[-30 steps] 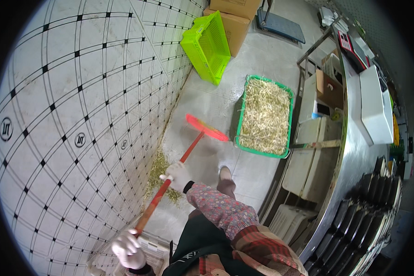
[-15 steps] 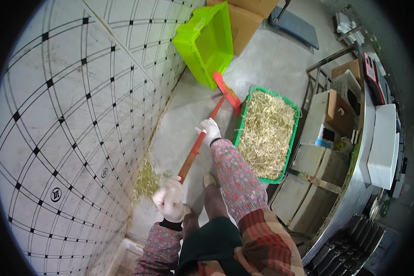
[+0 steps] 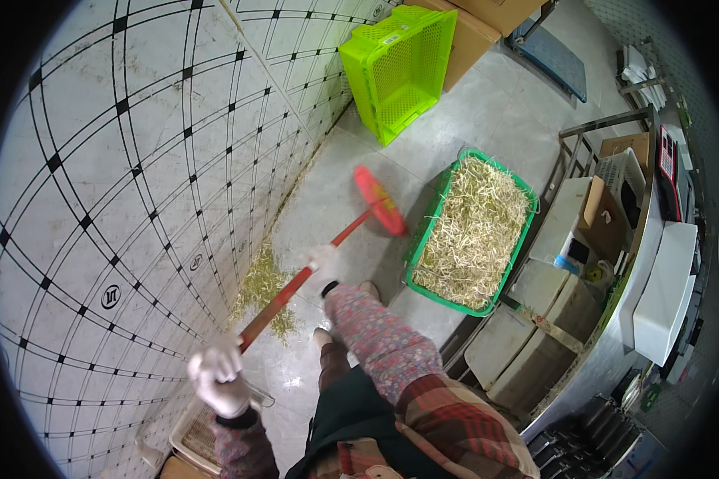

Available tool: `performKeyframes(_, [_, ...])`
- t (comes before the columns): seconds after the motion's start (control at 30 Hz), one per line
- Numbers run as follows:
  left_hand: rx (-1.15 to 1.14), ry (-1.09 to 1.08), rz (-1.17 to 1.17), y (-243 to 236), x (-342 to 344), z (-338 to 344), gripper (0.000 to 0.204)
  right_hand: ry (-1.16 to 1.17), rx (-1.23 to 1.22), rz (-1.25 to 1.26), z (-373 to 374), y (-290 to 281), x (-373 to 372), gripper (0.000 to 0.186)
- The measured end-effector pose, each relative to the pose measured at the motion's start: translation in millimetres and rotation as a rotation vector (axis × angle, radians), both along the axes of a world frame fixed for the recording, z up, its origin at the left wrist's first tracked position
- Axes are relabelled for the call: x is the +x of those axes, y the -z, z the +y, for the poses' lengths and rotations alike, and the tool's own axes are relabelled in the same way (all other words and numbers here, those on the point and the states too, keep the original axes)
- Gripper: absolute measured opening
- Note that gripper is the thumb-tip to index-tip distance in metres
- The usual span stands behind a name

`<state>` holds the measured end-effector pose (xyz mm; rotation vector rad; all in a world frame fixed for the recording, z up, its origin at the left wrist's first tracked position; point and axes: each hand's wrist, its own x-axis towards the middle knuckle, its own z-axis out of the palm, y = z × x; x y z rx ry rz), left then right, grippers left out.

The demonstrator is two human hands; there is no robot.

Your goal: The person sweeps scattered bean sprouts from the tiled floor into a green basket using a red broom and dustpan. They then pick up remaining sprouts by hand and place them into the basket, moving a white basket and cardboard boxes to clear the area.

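A broom with a wooden-red handle and a red head (image 3: pixel 379 201) slants across the floor in front of me. Around the top end of its handle my left hand (image 3: pixel 219 378), in a white glove, is closed. Farther down the shaft my right hand (image 3: pixel 321 262), also gloved and somewhat blurred, grips it. The broom head is tilted, just left of a green crate (image 3: pixel 414 271) heaped with bean sprouts (image 3: pixel 473 231). Loose greenish scraps (image 3: pixel 265 286) lie on the floor along the wall, left of the handle.
A lime-green basket (image 3: pixel 395 76) stands tipped on its side by the tiled wall (image 3: pixel 160 184), near cardboard boxes (image 3: pixel 487 24). On the right runs a metal table (image 3: pixel 643 239) with white boxes (image 3: pixel 527 315) under it. A pale crate (image 3: pixel 196 431) sits low at the left.
Both hands have carried the broom left and toward me, so its head has come away from the lime-green basket. My view has shifted a little to the left.
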<state>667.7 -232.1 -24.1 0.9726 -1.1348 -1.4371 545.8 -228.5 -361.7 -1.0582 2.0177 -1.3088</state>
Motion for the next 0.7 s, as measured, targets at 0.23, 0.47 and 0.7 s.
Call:
performKeyframes(0.23, [-0.179, -0.029, -0.348, -85.8, 53.3, 28.7, 0.033, -0.426, -0.186, -0.195, 14.1, -100.8, 172.4, 0.023])
performKeyframes(0.47, [-0.205, -0.198, -0.161, -115.7, 106.5, 55.2, 0.036, -0.840, -0.181, -0.042, 7.6, -137.4, 136.6, 0.013])
performKeyframes(0.7, [0.112, -0.377, 0.029, 16.5, 97.8, 56.5, 0.042, -0.736, 0.032, 0.455, -12.5, -41.7, 62.0, 0.005])
